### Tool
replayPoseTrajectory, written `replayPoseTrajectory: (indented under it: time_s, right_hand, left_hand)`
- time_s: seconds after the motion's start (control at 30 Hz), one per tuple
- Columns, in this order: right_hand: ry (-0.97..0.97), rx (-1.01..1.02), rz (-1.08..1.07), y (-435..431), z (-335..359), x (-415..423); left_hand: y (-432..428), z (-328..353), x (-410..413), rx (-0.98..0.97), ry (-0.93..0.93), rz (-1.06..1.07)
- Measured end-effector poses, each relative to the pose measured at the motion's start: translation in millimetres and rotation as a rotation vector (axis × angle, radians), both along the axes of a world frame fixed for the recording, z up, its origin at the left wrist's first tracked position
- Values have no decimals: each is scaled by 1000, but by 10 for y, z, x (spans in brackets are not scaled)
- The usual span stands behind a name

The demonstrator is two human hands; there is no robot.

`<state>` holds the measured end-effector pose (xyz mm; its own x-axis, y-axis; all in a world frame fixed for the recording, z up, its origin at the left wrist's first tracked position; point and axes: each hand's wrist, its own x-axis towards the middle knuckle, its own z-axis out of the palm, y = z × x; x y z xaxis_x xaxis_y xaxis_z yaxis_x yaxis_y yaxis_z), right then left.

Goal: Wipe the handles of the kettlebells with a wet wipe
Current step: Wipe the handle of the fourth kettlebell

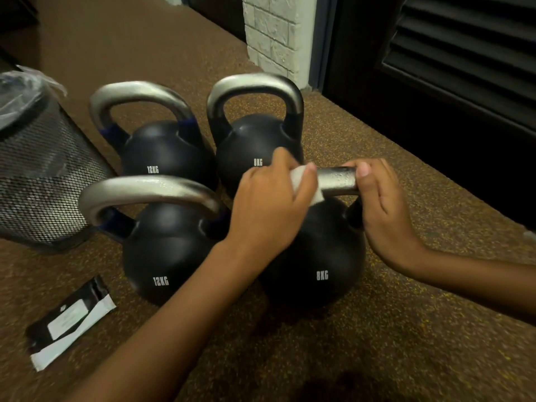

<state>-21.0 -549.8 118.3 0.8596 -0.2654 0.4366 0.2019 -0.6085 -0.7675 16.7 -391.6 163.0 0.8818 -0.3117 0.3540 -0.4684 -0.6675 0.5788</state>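
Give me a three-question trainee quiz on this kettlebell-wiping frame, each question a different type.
1. True or false: the left hand presses the white wet wipe on the steel handle of the near black 8KG kettlebell.
2. Multiple choice: where is the right hand? A) on the black mesh wastebasket B) holding that same handle's right end C) on the black-and-white wipe sachet
3. Fill in: the kettlebell directly left of the one being wiped is marked ___.

Key: 1 true; 2 B; 3 12KG.
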Motion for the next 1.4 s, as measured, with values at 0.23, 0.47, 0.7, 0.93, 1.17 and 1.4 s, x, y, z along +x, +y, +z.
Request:
replayPoseTrajectory:
  time_s: [0.23,0.47,0.7,0.93,1.17,1.4]
  right_hand:
    - [1,-12,-5,-3,9,-3]
    - [-3,-2,-7,0,6,0]
    - [9,0,9,-9,20,-12]
    - [9,-4,-5,-3,16,-6]
    - [13,6,11,-8,5,5]
    - [16,-27,-5,-15,11,-1]
  left_hand:
    - [91,-71,-11,-38,-99,-67]
    - [38,172,195,184,332,-74]
    - [-42,131,22,151,-84,-205]
    - [137,112,202,111,357,-113]
    - [-222,145,71,421,-36,-105]
    - [160,224,246,147,309,-364]
